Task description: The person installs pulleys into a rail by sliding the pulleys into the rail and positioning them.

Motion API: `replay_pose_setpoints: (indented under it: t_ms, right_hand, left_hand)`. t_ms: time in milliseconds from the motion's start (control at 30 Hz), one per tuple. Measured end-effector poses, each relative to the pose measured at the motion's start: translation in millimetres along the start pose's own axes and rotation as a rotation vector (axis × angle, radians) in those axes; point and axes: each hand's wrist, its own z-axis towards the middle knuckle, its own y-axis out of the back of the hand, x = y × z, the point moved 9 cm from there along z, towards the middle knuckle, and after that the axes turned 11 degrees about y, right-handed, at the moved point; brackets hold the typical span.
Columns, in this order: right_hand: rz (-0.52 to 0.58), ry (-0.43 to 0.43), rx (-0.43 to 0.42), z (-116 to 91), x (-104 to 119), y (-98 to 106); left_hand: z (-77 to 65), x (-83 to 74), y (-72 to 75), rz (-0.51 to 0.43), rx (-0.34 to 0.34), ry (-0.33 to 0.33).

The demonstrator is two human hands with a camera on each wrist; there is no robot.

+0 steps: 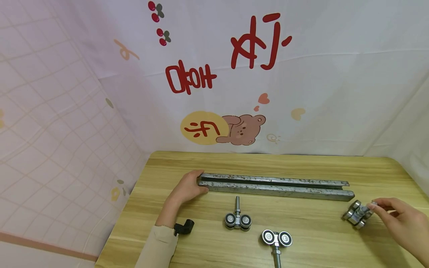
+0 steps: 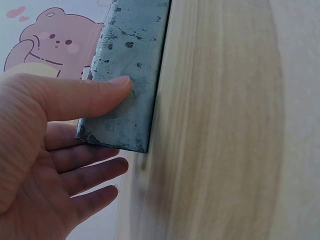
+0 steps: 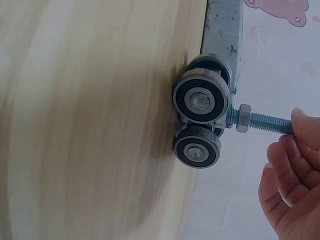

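- On the far half of the table [image 1: 207, 247], the metal rail [image 1: 278, 191] is laid left to right, slot visible from above.
- At its left end, the rail is gripped by the left hand [image 1: 190, 187]: thumb pressed on the near side, index finger tucked behind, other fingers held clear past the end.
- Just beside the rail's right end, slightly near, a roller [image 1: 356, 214] is held by the right hand [image 1: 402, 219]; narrow pinch, bolt tip only. Wheels not seated in the slot.
- Nearer, two more rollers lie untouched: the left one [image 1: 238, 221] with its bolt pointed far, the right one [image 1: 276, 240] with its bolt pointed near.
- Step in hand, as judged: rail steadied at left, roller being lined up with the right end.
- Next move probably calls for: wheels squared to the rail, bolt centred on the slot, roller fed in leftward, rail braced against the push. Tilted entry could jam.
- By the right wrist view, the bolt thread [image 3: 270, 123] and nut [image 3: 243, 118] are shown clearly; in the head view they are mostly masked by fingers. Wheel-to-rail gap can't be judged there.
- By the left wrist view, the thumb contact is shown, but no slot; the slot is given by the head view only.
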Motion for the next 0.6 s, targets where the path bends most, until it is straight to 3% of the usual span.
replay_pose_setpoints:
  t_ms: [333,600]
  right_hand:
    - [0.042,-0.007,-0.044,4,-10,3]
    - [0.037,-0.132,-0.018,5,-28,3]
  left_hand:
    - [0.0,-1.2,-0.7,0.004,0.008,-0.007]
    - [0.4,0.4,-1.2,0.002,0.002,-0.001]
